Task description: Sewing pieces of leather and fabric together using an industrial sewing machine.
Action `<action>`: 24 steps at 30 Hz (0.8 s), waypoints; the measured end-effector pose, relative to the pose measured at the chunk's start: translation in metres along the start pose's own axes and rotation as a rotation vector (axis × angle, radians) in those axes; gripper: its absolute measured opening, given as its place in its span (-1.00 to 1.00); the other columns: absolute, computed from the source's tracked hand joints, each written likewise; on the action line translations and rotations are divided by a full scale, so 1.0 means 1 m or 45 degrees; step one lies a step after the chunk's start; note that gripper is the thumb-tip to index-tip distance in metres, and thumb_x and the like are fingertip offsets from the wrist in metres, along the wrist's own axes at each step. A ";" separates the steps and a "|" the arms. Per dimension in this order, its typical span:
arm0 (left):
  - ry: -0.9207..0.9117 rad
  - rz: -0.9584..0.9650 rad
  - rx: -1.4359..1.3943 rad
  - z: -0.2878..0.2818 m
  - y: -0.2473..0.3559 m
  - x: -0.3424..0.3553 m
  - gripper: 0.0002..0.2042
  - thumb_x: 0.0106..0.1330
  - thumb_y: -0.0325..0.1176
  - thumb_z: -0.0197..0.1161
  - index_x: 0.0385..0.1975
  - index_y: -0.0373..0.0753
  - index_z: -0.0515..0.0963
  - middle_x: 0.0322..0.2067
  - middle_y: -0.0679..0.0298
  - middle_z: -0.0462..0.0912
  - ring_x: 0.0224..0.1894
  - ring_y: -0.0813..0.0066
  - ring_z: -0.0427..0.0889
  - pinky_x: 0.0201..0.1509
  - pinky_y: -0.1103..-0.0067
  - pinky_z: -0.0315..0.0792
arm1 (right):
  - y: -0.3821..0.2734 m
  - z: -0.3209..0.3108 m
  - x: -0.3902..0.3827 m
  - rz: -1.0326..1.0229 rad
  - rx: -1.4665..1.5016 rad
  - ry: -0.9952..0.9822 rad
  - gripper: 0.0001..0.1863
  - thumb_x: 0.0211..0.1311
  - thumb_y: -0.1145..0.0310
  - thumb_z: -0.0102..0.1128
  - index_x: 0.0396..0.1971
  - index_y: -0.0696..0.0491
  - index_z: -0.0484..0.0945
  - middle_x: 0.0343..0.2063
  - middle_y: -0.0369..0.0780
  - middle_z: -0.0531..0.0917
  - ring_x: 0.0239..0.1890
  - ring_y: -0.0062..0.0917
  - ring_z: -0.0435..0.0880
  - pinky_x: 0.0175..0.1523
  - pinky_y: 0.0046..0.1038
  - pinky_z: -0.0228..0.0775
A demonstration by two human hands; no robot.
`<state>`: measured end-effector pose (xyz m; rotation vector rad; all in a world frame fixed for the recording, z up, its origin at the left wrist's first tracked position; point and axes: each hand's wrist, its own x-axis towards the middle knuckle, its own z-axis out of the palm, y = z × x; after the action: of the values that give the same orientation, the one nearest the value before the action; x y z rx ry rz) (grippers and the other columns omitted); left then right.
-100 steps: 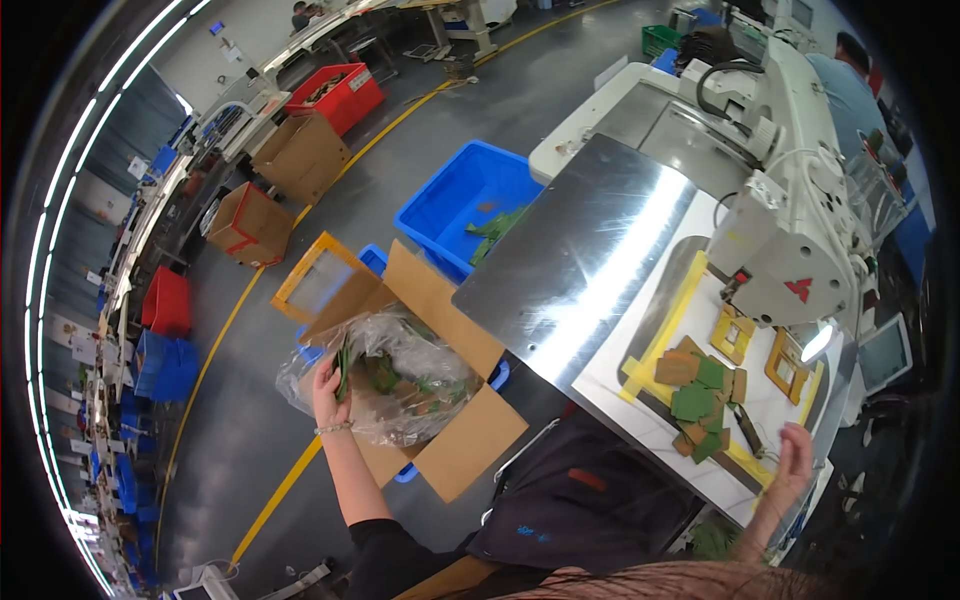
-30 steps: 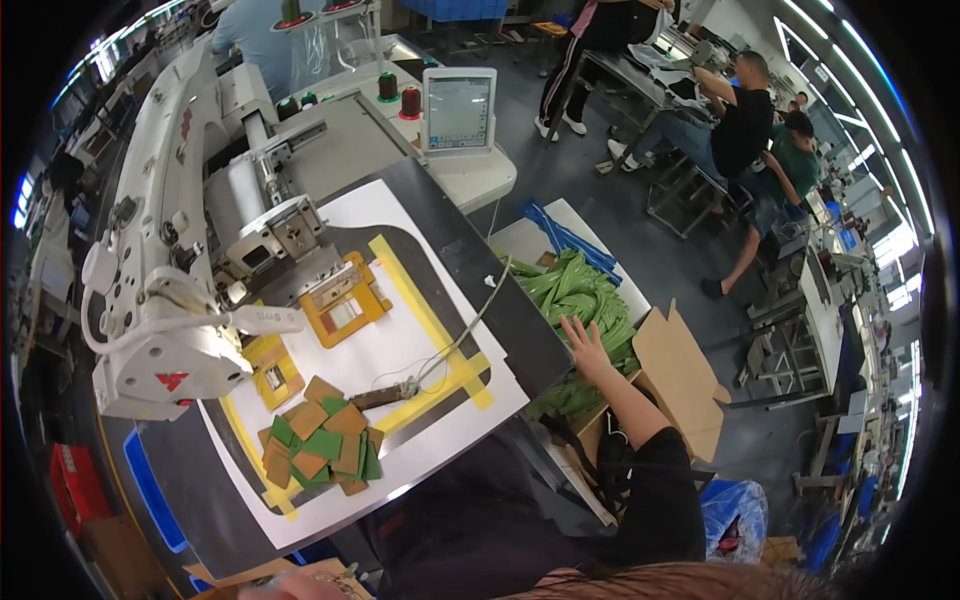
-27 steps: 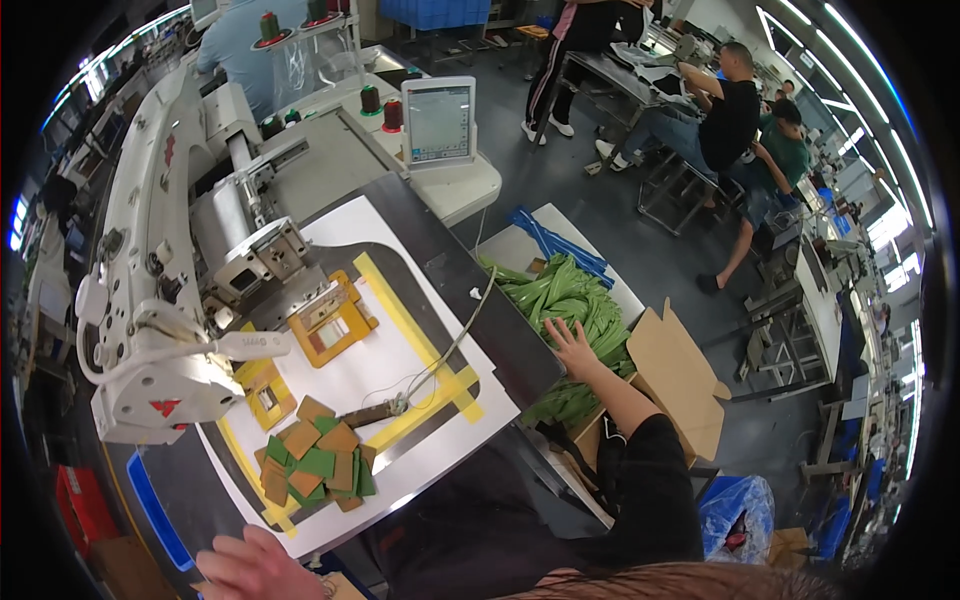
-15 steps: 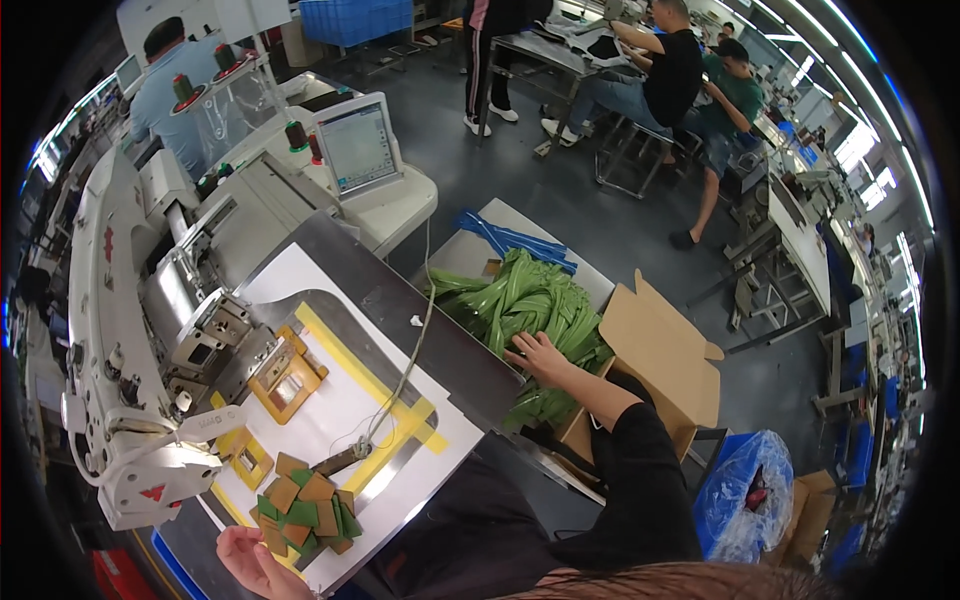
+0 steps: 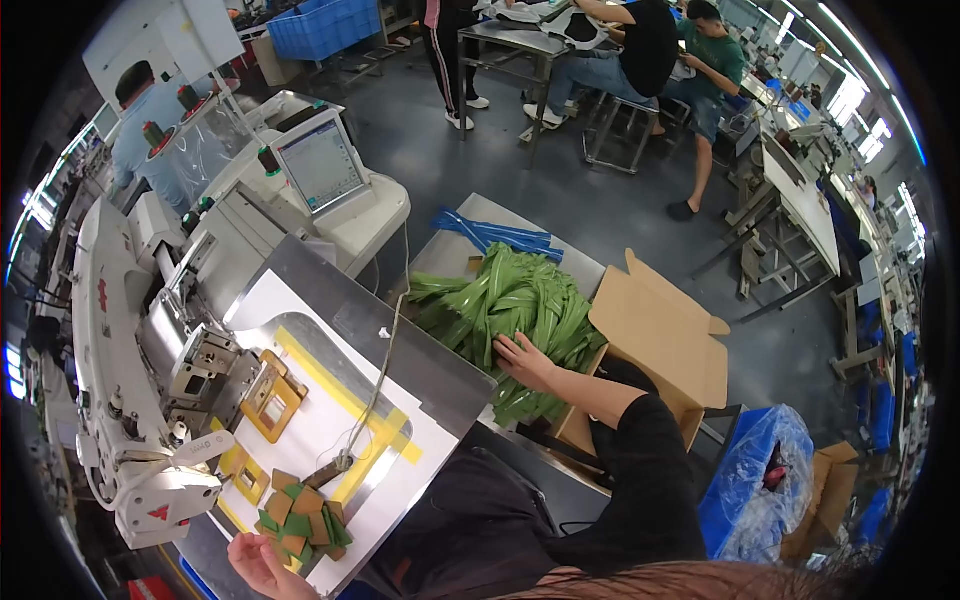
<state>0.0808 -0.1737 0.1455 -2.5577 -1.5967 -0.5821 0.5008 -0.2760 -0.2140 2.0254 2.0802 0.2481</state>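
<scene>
My right hand lies on a heap of long green strips, its fingers spread over their near side. The strips look like webbing or zipper tape with a paler line; the kind is not certain. My left hand is beside a loose pile of small square patches, green and brown, at the near corner of the machine's white work plate. The left fingers are loosely curled and apart, with nothing visible in them. A yellow frame clamp sits under the sewing machine head.
Blue strips lie behind the green heap. An open cardboard box stands right of it. A plastic-lined blue bin is at lower right. A cable crosses the plate edge. A screen stands beyond; several people work farther off.
The whole view has shifted and turned slightly. My right hand stays on the green strips, and my left hand stays by the patches, with little movement in either.
</scene>
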 end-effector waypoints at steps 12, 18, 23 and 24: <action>0.181 -0.199 -0.469 0.024 -0.040 -0.004 -0.95 0.26 -0.39 0.12 -0.35 -0.19 0.46 -0.49 0.32 0.45 -0.44 0.49 0.41 -0.28 0.55 0.29 | -0.003 0.001 0.008 -0.113 0.089 -0.079 -0.52 -0.13 0.34 0.21 -0.09 0.06 0.43 -0.27 -0.27 0.51 -0.05 -0.40 0.46 0.33 -0.21 0.01; 0.268 -0.303 -0.734 0.044 -0.067 -0.003 -0.95 0.25 -0.43 0.14 -0.33 -0.21 0.47 -0.47 0.30 0.47 -0.42 0.47 0.42 -0.25 0.56 0.30 | 0.016 -0.034 0.003 0.045 0.407 -0.024 -0.58 -0.30 0.43 0.24 -0.26 0.05 0.51 -0.35 -0.27 0.52 -0.15 -0.40 0.49 0.25 -0.28 0.13; 0.330 -0.374 -0.973 0.067 -0.083 0.002 -0.94 0.24 -0.46 0.15 -0.32 -0.23 0.48 -0.46 0.29 0.48 -0.41 0.45 0.44 -0.23 0.57 0.32 | 0.040 -0.052 -0.014 0.288 0.785 0.257 -0.54 -0.44 0.49 0.34 -0.32 0.03 0.51 -0.38 -0.23 0.53 -0.12 -0.30 0.50 0.30 -0.11 0.07; 0.343 -0.389 -1.017 0.072 -0.088 0.003 -0.94 0.24 -0.47 0.15 -0.31 -0.23 0.49 -0.46 0.28 0.49 -0.41 0.45 0.44 -0.23 0.57 0.32 | 0.045 -0.056 -0.016 0.284 0.782 0.255 -0.54 -0.44 0.49 0.34 -0.32 0.03 0.51 -0.38 -0.23 0.53 -0.12 -0.30 0.50 0.30 -0.11 0.07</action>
<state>0.0248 -0.1125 0.0678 -2.4939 -1.9339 -1.8266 0.5285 -0.2883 -0.1476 2.6851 2.2418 -0.1906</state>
